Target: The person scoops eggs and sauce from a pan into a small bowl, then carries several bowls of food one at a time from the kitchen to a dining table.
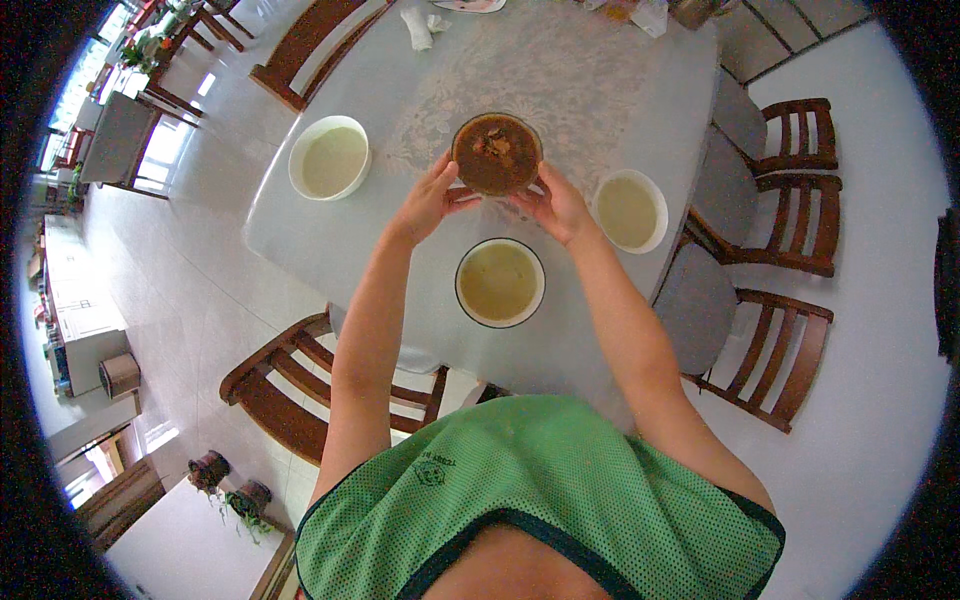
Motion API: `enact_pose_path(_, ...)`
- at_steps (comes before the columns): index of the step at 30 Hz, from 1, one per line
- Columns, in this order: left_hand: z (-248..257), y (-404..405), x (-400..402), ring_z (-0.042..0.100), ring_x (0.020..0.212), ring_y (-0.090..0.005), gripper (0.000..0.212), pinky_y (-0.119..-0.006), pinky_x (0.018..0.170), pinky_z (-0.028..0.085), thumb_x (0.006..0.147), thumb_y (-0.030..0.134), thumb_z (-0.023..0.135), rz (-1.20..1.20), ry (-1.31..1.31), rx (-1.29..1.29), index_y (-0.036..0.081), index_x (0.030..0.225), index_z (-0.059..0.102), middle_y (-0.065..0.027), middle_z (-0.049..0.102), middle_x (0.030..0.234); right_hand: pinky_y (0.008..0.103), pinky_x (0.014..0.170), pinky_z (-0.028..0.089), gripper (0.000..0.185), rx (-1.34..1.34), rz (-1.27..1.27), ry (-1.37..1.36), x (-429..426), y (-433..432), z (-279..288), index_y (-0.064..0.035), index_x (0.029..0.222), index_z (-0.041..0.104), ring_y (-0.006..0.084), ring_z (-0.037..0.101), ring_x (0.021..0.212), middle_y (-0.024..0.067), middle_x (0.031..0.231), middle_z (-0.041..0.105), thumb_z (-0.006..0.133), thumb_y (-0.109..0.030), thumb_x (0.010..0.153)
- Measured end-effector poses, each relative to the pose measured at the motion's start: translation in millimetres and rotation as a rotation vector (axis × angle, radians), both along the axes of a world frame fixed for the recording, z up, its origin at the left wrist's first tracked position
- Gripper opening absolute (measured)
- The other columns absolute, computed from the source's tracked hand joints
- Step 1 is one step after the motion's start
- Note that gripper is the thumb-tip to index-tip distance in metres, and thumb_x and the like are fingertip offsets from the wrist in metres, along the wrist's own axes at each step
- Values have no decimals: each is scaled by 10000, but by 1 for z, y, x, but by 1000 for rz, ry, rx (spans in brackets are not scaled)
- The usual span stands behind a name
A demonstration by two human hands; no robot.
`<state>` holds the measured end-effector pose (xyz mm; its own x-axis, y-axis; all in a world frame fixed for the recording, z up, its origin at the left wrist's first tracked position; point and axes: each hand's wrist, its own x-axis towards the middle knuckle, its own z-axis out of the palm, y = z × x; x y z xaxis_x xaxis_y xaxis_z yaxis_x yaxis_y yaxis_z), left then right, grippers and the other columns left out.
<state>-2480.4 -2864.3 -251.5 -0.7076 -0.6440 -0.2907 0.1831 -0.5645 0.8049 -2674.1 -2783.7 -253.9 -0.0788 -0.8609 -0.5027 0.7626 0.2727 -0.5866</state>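
Observation:
Between my two hands is a round bowl [496,169] of dark brown liquid, with some solid pieces in the middle. My left hand [433,196] grips its left side, thumb up near the rim. On the right side my right hand [556,202] holds it the same way. Nearer to me, between my forearms, a dark-rimmed white bowl [500,283] of yellowish liquid stands on the table [420,307]. A white bowl [330,158] of pale liquid is off to the left. Just right of my right wrist sits another white bowl [630,211] with similar liquid.
A wooden chair [300,382] stands at the near left edge, another chair [300,52] at the far left. Several chairs [795,225] line the right side. Crumpled white tissue [417,28] and a clear plastic bag [651,18] lie at the far end.

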Motion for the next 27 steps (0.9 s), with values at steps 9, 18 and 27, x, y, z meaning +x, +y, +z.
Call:
enact_pose_path(9, -50, 1, -1, 534, 992, -203, 445, -359, 815, 485, 917, 297, 388, 2, -147, 34, 167, 1328, 279, -28, 450, 1230, 416, 783, 488, 339, 37, 11, -30, -11, 3, -58, -71, 1126, 464, 247, 534, 946, 81, 1094, 514, 513, -265, 853)
enact_pose_path(18, -46, 14, -7, 520, 1003, -177, 473, -341, 826, 460, 921, 321, 374, 22, -179, -19, 191, 1353, 230, -33, 466, 1192, 406, 761, 494, 342, 89, -48, 34, -12, 9, -63, -89, 1135, 470, 235, 536, 951, 69, 1100, 523, 522, -264, 846)
enact_pose_path(27, -32, 40, 10, 531, 988, -249, 562, -339, 793, 479, 905, 332, 402, 330, -203, 6, 74, 1349, 175, -143, 368, 1254, 360, 800, 469, 399, 24, -50, 14, -25, 20, -45, -50, 1201, 423, 221, 530, 921, 83, 1069, 520, 523, -161, 832)
